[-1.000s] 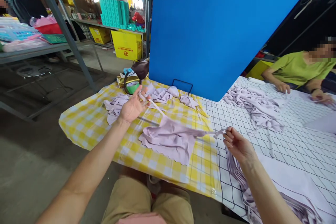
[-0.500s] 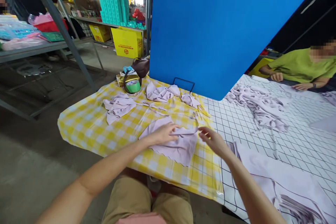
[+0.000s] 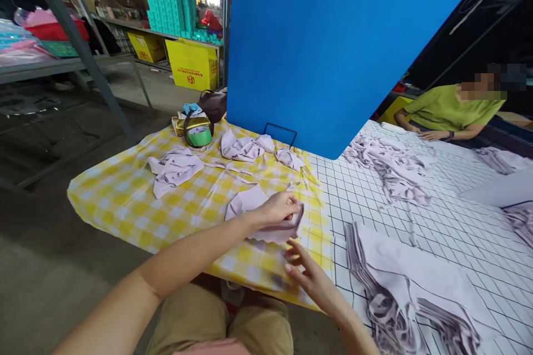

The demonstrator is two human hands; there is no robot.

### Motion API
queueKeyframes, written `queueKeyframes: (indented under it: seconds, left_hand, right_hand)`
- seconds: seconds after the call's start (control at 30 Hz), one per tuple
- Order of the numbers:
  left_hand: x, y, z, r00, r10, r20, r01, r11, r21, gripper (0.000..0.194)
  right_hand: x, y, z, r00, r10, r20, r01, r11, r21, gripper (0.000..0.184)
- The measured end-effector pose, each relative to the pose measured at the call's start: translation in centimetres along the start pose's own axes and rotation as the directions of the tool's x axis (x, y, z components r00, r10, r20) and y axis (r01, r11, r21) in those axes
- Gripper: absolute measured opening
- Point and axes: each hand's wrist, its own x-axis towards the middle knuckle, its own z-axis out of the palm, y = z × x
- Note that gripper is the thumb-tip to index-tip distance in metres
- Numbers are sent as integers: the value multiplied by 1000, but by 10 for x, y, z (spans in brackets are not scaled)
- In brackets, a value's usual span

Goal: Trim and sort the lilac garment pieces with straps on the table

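A pale lilac piece of fabric (image 3: 245,199) with a wavy lower edge lies on the yellow checked tablecloth (image 3: 137,194) in front of me. My left hand (image 3: 281,209) is closed on its right part, lifting and folding that side. Just below the fabric's lower right edge is my right hand (image 3: 308,274), fingers apart and bent, holding nothing. The left forearm and hand hide part of the fabric. Farther back on the tablecloth lie a crumpled lilac piece (image 3: 177,169) and another lilac piece (image 3: 241,146).
A neat stack of lilac fabric (image 3: 416,266) lies on the white grid-patterned cover (image 3: 333,199) at right, a loose heap (image 3: 387,166) behind it. A blue board (image 3: 325,55) rises at the back. Green tape (image 3: 200,136) sits back left. A co-worker (image 3: 449,113) sits far right.
My left hand has moved right and closed on the fabric, raising its right side. My right hand has come down and left, below the fabric's edge. The view has swung right.
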Motion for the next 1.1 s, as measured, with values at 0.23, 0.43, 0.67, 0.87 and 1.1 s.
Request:
queueKeyframes:
  seconds: [0.23,0.43,0.67,0.87,1.1]
  left_hand:
    - [-18,72,-15,987,-155,-51,72,697,-714,12]
    - [-51,48,-65,947,-68,-314,-68,912,-404,18]
    - [-99,-59,-76,967,-52,-248,219,668,711,15]
    - [-69,-25,-58,883,136,450,-351,827,438,47]
    - [-22,-14,-59,742,79,666,-324,912,252,22]
  right_hand:
    - [17,-50,2,896,-22,-443,201,910,362,43]
    - [14,-68,-18,872,-76,-483,262,906,331,29]
    - [39,-36,21,984,-117,-132,96,983,-156,30]
    - [31,-57,13,979,-138,152,162,975,-154,32]
    - [2,-73,-45,982,-27,188,59,985,-164,32]
